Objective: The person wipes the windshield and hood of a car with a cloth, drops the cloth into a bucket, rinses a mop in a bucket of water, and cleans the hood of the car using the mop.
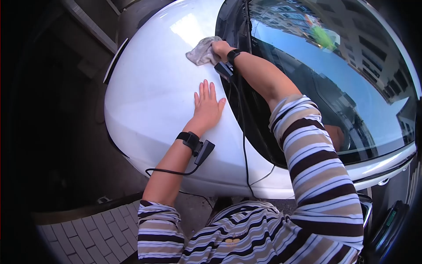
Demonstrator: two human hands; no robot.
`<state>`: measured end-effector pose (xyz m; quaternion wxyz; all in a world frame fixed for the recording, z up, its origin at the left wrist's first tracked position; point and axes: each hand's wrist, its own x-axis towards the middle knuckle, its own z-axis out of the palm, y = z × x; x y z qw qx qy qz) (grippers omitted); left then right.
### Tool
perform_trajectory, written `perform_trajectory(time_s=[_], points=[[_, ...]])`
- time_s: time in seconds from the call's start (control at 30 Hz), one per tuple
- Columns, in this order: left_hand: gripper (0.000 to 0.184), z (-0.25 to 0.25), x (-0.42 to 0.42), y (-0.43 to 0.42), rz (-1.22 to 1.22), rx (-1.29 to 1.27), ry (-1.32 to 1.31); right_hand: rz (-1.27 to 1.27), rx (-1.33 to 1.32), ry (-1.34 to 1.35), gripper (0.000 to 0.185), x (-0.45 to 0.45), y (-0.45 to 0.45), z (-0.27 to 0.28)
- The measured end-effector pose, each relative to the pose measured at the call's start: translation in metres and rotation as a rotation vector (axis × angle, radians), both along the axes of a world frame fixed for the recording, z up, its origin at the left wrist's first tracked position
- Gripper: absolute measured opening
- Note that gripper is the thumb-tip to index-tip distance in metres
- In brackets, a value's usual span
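My right hand (221, 49) is closed on a crumpled grey-white cloth (203, 51), which lies against the white car hood (149, 97) near its rear edge by the windshield. Closer to me, my left hand (208, 108) rests flat on the same hood, fingers stretched out and slightly apart. Nothing is in it. Each wrist carries a black strap with a small dark device, the left device (204, 152) and the right device (224, 69), with cables running from them.
The windshield (325, 66) rises at the right, reflecting buildings and sky. A black cowl strip (252, 123) runs along its base. A black cable (244, 145) hangs across the hood's edge. Paving bricks (94, 235) show at lower left, and a car door handle (384, 181) at right.
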<state>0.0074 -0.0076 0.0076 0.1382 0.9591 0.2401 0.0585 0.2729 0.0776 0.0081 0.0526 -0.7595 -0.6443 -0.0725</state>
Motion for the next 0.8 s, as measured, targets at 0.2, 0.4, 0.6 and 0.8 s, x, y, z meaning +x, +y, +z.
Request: perform_trajectory(time_s=[0.2,0.4,0.6,0.8], points=[[0.069,-0.005,0.0,0.002,-0.01,-0.004,-0.004,0.136,-0.414,-0.106,0.036,-0.044,-0.056,0.022],[0.069,-0.008,0.003,0.003,0.014,-0.004,0.044,-0.038,-0.345,0.697,0.04,-0.064,-0.072,0.025],[0.07,-0.01,0.002,0.003,0.001,0.027,0.037,-0.031,-0.153,0.315,0.024,-0.076,-0.086,0.061],[0.07,-0.008,0.003,0.006,0.001,0.012,0.046,-0.243,0.264,0.397,0.054,-0.043,-0.136,0.139]])
